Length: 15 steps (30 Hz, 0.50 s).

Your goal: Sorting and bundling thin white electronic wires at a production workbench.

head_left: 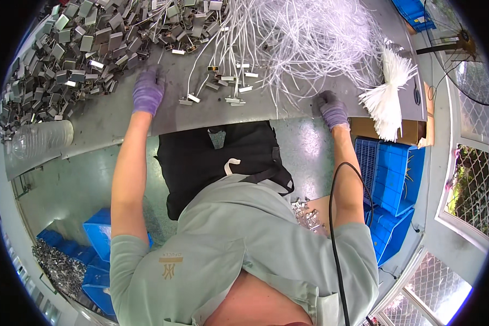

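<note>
Left hand, in a purple glove, lies flat on the grey table, fingers together and pointing far, tips at the near edge of the pile of metal clips. Right hand, also gloved, rests at the table's near edge; fingers curl down onto strands of the white cables, but any pinch cannot be told. Clip-ended cables lie between the hands. A bundle of white ties lies far right.
</note>
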{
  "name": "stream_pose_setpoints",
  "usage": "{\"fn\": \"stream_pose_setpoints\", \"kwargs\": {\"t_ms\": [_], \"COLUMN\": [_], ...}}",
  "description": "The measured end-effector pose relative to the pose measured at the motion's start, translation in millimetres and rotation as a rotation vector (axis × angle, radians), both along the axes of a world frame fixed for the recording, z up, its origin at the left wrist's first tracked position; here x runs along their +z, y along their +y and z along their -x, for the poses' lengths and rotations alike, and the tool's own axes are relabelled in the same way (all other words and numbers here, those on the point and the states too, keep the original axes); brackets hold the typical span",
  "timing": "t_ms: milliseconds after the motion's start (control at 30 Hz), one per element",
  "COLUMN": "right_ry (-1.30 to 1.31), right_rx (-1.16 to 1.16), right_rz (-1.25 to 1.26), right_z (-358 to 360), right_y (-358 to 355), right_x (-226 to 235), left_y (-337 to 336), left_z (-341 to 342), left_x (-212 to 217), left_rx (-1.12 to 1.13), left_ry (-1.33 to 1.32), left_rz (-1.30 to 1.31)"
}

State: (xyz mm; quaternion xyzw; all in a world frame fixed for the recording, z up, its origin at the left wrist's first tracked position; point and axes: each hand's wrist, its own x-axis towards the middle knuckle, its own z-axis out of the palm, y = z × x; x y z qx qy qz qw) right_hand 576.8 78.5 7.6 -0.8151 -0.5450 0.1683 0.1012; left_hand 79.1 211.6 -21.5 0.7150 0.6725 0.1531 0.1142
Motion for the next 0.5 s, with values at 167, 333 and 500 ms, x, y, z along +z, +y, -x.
{"fn": "stream_pose_setpoints", "kwargs": {"t_ms": [167, 333, 500], "right_ry": [-0.254, -0.292, -0.401], "right_rx": [-0.027, -0.149, -0.320], "right_rz": [0.223, 0.230, 0.237], "right_z": [-15, -64, -129], "right_y": [-6, -54, -115], "right_x": [14, 9, -15], "left_y": [-30, -52, -49], "left_z": [15, 15, 24], "left_x": [-11, -13, -9], "left_rx": [-0.071, 0.056, -0.064], "left_ry": [-0.024, -0.187, -0.075], "left_rz": [-0.190, -0.190, -0.286]}}
